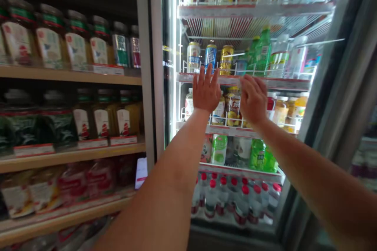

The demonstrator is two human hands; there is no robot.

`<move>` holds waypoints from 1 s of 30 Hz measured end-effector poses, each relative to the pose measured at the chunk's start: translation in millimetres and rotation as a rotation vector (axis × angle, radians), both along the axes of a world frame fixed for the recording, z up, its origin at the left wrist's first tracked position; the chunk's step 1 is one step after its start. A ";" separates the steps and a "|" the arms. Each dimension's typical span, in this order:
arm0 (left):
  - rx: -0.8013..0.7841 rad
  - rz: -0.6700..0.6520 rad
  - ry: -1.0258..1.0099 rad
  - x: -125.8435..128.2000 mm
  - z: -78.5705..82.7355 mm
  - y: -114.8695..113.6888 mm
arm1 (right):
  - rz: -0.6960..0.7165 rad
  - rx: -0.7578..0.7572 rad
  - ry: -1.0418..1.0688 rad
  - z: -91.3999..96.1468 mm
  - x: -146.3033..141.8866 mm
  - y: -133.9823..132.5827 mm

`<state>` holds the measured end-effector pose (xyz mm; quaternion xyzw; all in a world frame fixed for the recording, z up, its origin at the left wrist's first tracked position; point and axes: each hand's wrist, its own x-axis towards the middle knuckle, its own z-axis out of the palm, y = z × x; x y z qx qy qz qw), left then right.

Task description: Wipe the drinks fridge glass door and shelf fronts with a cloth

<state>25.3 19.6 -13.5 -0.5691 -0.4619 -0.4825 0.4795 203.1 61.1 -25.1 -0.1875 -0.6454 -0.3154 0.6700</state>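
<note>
Both my arms reach into an open drinks cooler. My left hand is open, its fingers spread upward against the front rail of a wire shelf, just below a blue can and a gold can. My right hand is beside it on the same rail, fingers bent down over the edge; whether it holds anything is hidden. Bottles stand behind both hands on the shelf below.
The cooler door stands open at the right. Lower cooler shelves hold green bottles and red-capped water bottles. Wooden shelves with rows of jars fill the left side.
</note>
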 end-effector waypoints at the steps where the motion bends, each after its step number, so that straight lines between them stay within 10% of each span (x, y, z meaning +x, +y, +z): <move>1: -0.004 0.001 -0.002 0.1 -0.2 -0.3 | 0.012 0.008 -0.054 -7.0 -2.5 -2.0; 9: 0.007 0.037 0.014 -0.3 -0.5 -2.1 | 0.021 -0.013 0.044 14.8 -3.0 -4.5; 16: 0.000 0.009 -0.006 0.1 0.3 -2.6 | -0.006 -0.008 -0.554 -58.8 -3.3 -11.7; 24: 0.028 0.063 0.022 -0.7 -0.6 0.6 | -0.044 0.029 -0.070 -7.1 18.4 -5.0; 30: 0.026 0.106 0.028 0.0 -1.8 1.6 | -0.090 0.068 -0.449 -26.6 26.9 -7.7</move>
